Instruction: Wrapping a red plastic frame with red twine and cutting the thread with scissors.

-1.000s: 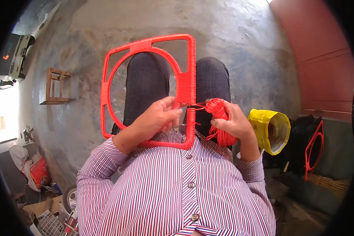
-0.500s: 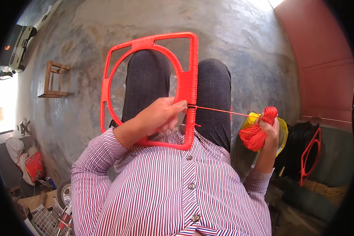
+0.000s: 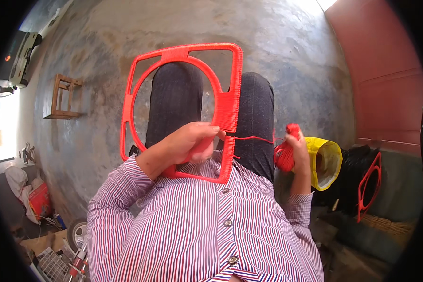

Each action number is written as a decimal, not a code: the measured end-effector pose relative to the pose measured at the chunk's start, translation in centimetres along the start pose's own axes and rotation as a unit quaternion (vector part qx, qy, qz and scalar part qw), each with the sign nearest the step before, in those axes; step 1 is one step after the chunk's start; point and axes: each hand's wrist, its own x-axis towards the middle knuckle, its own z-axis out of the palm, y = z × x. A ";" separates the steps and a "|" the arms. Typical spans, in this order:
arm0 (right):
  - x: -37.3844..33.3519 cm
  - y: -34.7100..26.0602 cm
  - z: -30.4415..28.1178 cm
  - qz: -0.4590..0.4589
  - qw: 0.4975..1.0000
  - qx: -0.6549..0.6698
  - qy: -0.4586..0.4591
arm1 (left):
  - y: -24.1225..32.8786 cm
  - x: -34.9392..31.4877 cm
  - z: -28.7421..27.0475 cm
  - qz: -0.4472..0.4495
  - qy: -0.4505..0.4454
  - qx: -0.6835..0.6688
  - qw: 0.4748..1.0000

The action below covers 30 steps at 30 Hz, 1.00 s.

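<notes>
A red squarish frame [image 3: 238,84] with a round inner ring rests over my lap, wrapped in red cord along its bars. My left hand [image 3: 198,142] is closed on its right side, thumb on top, just below the wide wrapped block that joins ring and outer bar. A small unwrapped gap shows beside my thumb. From there a slack strand of red cord [image 3: 254,138] runs right to a bundle of red cord [image 3: 284,157]. My right hand [image 3: 299,149], slightly blurred, grips that bundle beyond my right knee. A short cord end sticks out lower on the frame.
A yellow bag [image 3: 332,164] stands open right of my right hand, beside a black bag [image 3: 355,162] and another red frame [image 3: 370,185]. A wooden stool [image 3: 61,99] lies on the floor at left. A dark red panel [image 3: 380,61] stands far right.
My right hand has moved left with the cord bundle, away from the yellow bag, and the taut strand has gone slack. The frame has shifted slightly right and down with my left hand still on it.
</notes>
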 end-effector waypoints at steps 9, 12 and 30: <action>-3.2 -14.2 8.1 -0.560 0.744 -0.347 0.113 | -3.4 0.9 -2.6 0.182 0.090 -0.082 0.976; -5.2 -13.9 11.5 -0.621 0.716 -0.313 0.053 | -4.5 1.4 -5.8 0.228 -0.099 -0.139 0.958; -3.5 -9.0 11.9 -0.034 0.868 -0.274 -0.413 | -3.9 -2.2 -1.2 0.272 0.034 -0.061 0.960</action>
